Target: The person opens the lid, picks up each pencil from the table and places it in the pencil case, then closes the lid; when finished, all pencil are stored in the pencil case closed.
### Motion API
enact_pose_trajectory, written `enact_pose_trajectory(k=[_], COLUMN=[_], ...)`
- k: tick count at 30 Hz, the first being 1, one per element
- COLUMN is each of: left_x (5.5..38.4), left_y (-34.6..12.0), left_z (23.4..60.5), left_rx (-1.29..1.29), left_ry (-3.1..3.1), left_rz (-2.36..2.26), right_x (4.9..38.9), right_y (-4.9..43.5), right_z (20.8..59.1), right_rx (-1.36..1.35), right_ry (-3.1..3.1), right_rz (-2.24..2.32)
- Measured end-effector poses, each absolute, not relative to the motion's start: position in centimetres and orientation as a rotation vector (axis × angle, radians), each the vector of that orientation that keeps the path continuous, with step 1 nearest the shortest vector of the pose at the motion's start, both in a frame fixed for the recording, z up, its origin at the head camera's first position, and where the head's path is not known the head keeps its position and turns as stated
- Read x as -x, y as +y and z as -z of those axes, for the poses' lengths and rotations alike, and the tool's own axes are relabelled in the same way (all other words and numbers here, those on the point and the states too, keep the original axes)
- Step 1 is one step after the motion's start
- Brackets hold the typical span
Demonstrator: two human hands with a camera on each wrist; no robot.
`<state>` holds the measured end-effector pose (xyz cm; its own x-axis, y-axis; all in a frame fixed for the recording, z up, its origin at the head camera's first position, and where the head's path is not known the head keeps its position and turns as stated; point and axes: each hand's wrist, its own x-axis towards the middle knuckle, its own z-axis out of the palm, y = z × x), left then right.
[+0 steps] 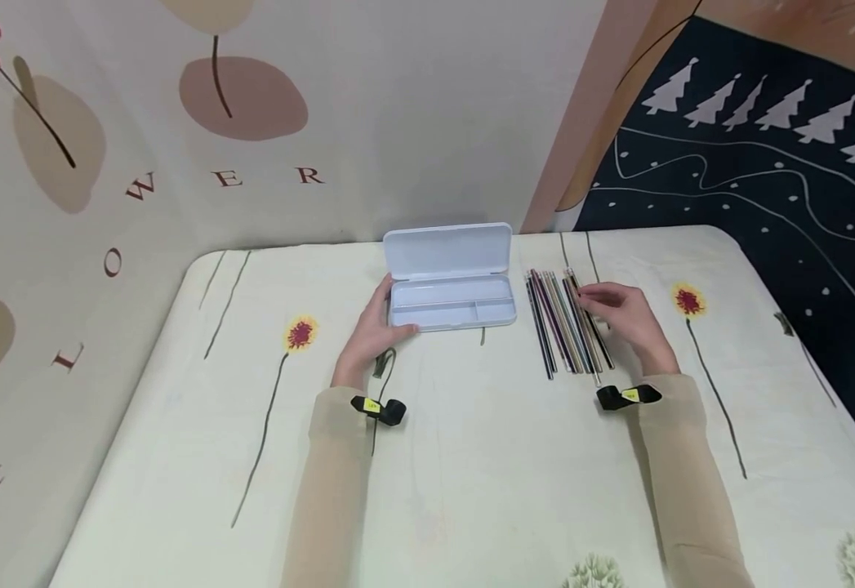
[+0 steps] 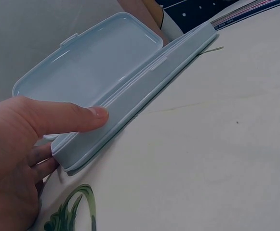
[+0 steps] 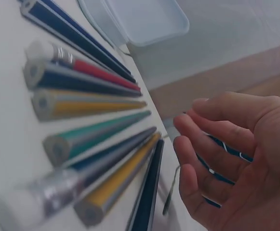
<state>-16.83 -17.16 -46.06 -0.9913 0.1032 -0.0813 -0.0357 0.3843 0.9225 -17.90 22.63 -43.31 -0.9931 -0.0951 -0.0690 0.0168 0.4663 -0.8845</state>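
In the head view my left hand [image 1: 371,333] holds the left end of a pale blue pencil case [image 1: 438,317], whose lid [image 1: 447,251] stands up at the back. The left wrist view has my thumb [image 2: 82,118] against the case's front wall and some fingers behind its end. A loose row of pencils [image 1: 559,327] lies right of the case. Over the row's far right side hovers my right hand [image 1: 621,314], fingers bent loosely. In the right wrist view nothing shows between those fingers [image 3: 197,144]. An eraser-tipped pencil [image 3: 58,190] points toward them, apart from the fingertips.
A white cloth with printed flowers [image 1: 300,333] covers the table [image 1: 464,457]. Behind the case rises a pale hanging cloth [image 1: 427,147] with printed letters. At the right hangs a dark cloth [image 1: 750,171] with white trees.
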Motion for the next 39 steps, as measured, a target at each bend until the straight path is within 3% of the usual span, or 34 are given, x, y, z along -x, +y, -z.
enact_pose_trajectory(k=[14,39], left_x=[16.8,17.0], left_y=[-17.1,-17.0], left_z=[46.2,46.3], left_rx=[-0.048,-0.048], left_ry=[2.496,2.498], left_rz=[-1.697,-1.695], right_x=[16.9,17.2], right_y=[24.8,22.9], right_z=[43.9,44.2], right_rx=[0.014,-0.127], right_ry=[2.553,2.787], right_rz=[1.525,1.264])
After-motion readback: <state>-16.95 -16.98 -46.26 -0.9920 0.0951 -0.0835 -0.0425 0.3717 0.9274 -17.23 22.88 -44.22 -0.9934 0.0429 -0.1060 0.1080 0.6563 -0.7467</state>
